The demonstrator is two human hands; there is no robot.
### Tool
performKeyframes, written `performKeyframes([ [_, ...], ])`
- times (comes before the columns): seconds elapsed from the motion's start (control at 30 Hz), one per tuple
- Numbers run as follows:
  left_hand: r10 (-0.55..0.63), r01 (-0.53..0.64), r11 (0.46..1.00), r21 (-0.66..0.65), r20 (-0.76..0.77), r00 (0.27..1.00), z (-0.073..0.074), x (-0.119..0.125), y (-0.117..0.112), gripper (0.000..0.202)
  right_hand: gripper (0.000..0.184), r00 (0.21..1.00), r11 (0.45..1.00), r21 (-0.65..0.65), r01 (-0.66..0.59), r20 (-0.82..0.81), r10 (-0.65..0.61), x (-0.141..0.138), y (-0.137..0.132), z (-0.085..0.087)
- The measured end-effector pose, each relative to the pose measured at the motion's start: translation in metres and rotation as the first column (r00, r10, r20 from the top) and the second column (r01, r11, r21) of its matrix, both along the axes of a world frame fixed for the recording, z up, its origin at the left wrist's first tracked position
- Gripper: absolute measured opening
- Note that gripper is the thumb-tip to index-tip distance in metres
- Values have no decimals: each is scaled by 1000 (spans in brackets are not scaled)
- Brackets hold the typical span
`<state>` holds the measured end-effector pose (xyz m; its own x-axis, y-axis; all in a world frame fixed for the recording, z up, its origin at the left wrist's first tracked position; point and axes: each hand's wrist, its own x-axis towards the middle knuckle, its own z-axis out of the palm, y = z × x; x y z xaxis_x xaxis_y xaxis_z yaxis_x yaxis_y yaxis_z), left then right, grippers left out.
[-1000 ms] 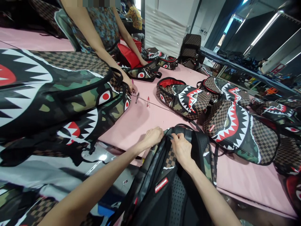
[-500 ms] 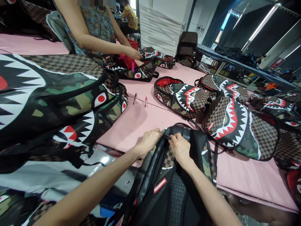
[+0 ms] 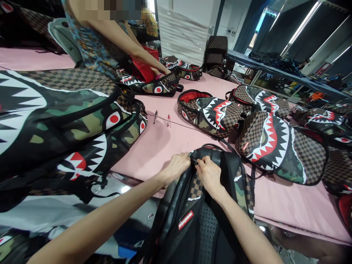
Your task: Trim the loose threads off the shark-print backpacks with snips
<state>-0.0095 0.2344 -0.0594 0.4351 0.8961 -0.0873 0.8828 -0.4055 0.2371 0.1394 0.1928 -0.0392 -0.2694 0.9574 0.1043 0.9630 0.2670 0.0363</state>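
Observation:
A black backpack with checkered and camouflage panels and a red label stands upright in front of me, its padded back and straps facing me. My left hand is closed on the backpack's top left edge, the fingertips partly hidden behind it. Close beside it, my right hand pinches a small dark zipper pull with a metallic glint, near the top of the back panel. Just past my hands, a carry loop lies at the top of the bag.
Shark-mouth backpacks crowd the pink table: a large pile at left, an open red-lined one ahead and a checkered one at right. Two pens lie mid-table. Across it, a co-worker's arms reach into another bag.
Both my hands keep their grip on the backpack, with only a slight shift. Across the table, the co-worker has leaned forward and reached deeper into the red-lined bag.

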Motion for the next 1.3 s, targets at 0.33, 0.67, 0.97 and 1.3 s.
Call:
performKeyframes([
  [0.33,186,-169,981,-99,187,965,-13,-22,10,33,19,1000,998,59,-13,-13,13,2,2,-9],
  [0.67,115,-116,992,-43,-29,993,8,7,-9,28,17,1000,998,55,-15,-24,16,1,3,-10],
  [0.97,204,-189,977,-96,179,962,-7,-2,9,22,19,1000,999,46,-19,-22,20,0,3,-7],
  [1.3,256,-217,966,-138,462,849,-27,-25,12,33,20,999,998,49,-44,18,43,-6,10,-5],
])
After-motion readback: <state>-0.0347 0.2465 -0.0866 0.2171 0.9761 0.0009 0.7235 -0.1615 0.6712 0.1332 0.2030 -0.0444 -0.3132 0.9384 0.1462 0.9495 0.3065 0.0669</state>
